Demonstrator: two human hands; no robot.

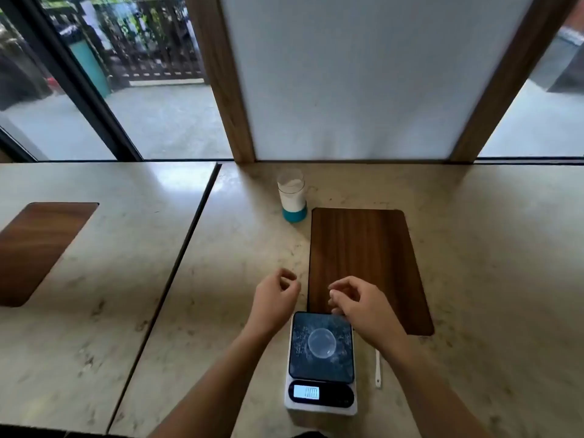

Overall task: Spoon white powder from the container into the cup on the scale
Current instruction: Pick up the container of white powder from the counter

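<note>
A clear container (292,197) with a teal base, holding white powder, stands at the back of the table near the wall panel. A white kitchen scale (320,363) with a dark platform sits close to me, its display lit. A small clear cup (321,343) rests in the middle of the platform. A white spoon (378,368) lies on the table just right of the scale. My left hand (275,298) hovers left of the scale's far edge, fingers loosely curled and empty. My right hand (360,303) hovers over the scale's far right corner, fingers curled, holding nothing.
A dark wooden inlay (366,257) lies behind the scale, right of the container. A second table (94,248) with its own wooden inlay (34,248) is to the left across a narrow gap. A wood-framed white panel (363,74) and windows stand behind.
</note>
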